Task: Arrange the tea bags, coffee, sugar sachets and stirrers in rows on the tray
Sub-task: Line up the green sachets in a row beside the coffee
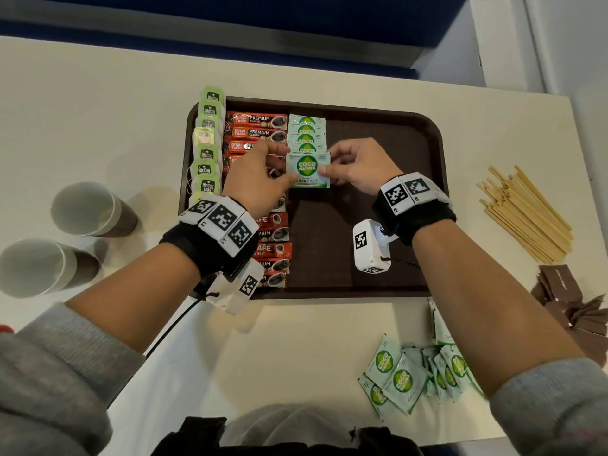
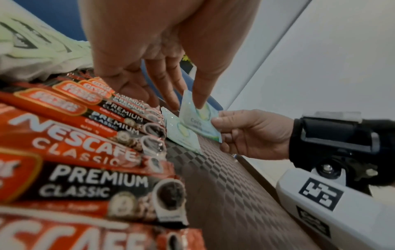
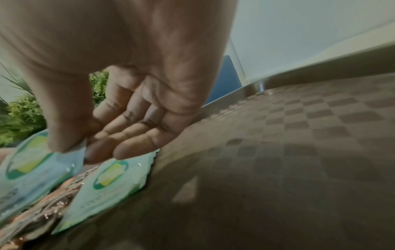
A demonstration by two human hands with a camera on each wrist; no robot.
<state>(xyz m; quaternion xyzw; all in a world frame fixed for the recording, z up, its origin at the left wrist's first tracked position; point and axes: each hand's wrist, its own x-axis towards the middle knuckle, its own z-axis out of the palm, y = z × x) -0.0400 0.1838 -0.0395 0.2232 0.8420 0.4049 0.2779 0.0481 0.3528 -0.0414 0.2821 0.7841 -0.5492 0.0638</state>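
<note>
The pale green square sugar sachet (image 1: 308, 170) marked "Coco Natura Organic Coco Sugar" is held between both hands just above the dark brown checker-textured plastic tray (image 1: 388, 133), at the near end of a short overlapping row of like sachets (image 1: 306, 131). The left hand (image 1: 255, 179) pinches its left edge between thumb and fingers; the right hand (image 1: 357, 166) pinches its right edge the same way, the other fingers loosely curled. On the tray, the far-left column holds light green tea bags (image 1: 208, 149) tagged "McCoy teas", some overhanging the rim. Next to it runs a column of red and black coffee sticks (image 1: 260, 126) reading "Great Taste Premium Classic" and "Nescafe Classic", partly hidden under the left wrist. The right half of the tray is bare. On the cream table (image 1: 98, 126), a loose heap of green sugar sachets (image 1: 414, 373) lies near right, a bundle of pale wooden stirrers (image 1: 523, 212) far right, brown paper packets (image 1: 572, 301) between them, and two paper cups (image 1: 65, 238) lie on their sides at left.
</note>
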